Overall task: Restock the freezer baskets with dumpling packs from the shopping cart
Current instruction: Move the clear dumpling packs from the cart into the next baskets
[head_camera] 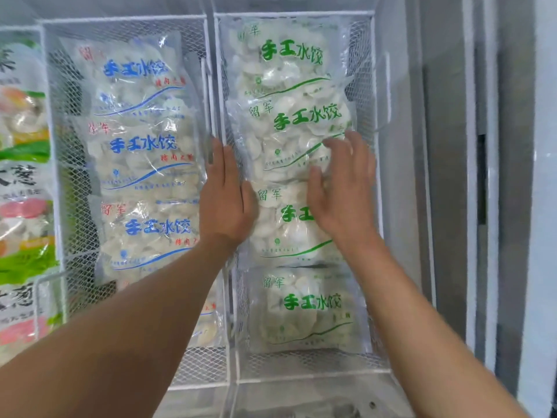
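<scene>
Left hand: my left hand (pixel 224 194) is lying flat, fingers straight, along the left edge of the green-print packs (pixel 297 140), grasping nothing.
Right hand: my right hand (pixel 343 188) is pressing, fingers spread, on those packs.
Packs: they are lying in the right basket (pixel 366 49); blue-print packs (pixel 141 146) are filling the left basket (pixel 57 86).

A pale, frosted white freezer wall (pixel 398 146) rises along the right side of the compartment. Beyond it runs a broad grey metal frame (pixel 446 206) with a dull, brushed look, cut by a narrow dark vertical slot (pixel 481 179). Further right stands a lighter grey-white panel (pixel 542 176). At the bottom a smooth whitish ledge (pixel 316 396) shows a few dark specks. The light is soft, cool and even, without hard shadows.
</scene>
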